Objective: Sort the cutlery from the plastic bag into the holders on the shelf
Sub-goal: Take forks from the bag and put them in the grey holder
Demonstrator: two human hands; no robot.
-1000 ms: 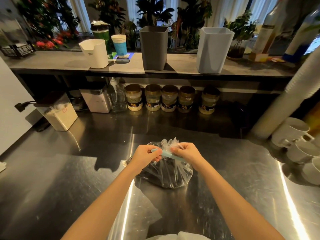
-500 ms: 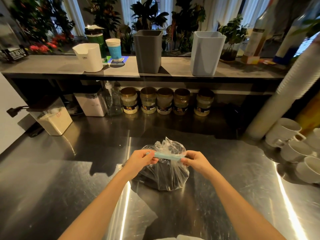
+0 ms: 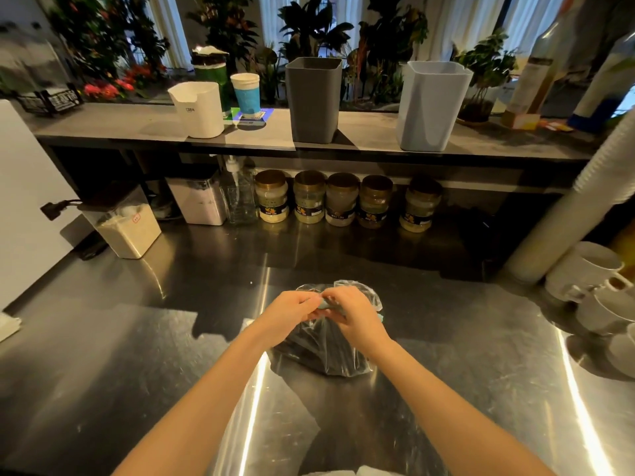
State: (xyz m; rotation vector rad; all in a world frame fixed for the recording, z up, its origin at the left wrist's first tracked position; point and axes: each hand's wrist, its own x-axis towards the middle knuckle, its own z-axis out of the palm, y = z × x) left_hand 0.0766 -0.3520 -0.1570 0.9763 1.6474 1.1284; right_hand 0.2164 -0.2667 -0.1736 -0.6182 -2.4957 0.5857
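A clear plastic bag (image 3: 330,355) full of dark cutlery sits on the steel counter in front of me. A light blue sealing clip (image 3: 324,305) runs across its neck. My left hand (image 3: 292,312) and my right hand (image 3: 354,314) meet at the top of the bag, fingers curled round the clip and mostly hiding it. On the shelf behind stand a dark grey holder (image 3: 313,99), a pale blue-grey holder (image 3: 432,104) and a white holder (image 3: 197,108).
Under the shelf (image 3: 371,135) stand several gold-lidded jars (image 3: 340,199), a pump bottle (image 3: 237,194) and two storage boxes (image 3: 123,223). White mugs (image 3: 591,280) crowd the right edge beside a stack of cups (image 3: 577,197). A blue paper cup (image 3: 245,94) stands on the shelf.
My hands were spread along the clip's two ends; now they have come together at its middle, covering most of it. The bag stays in place.
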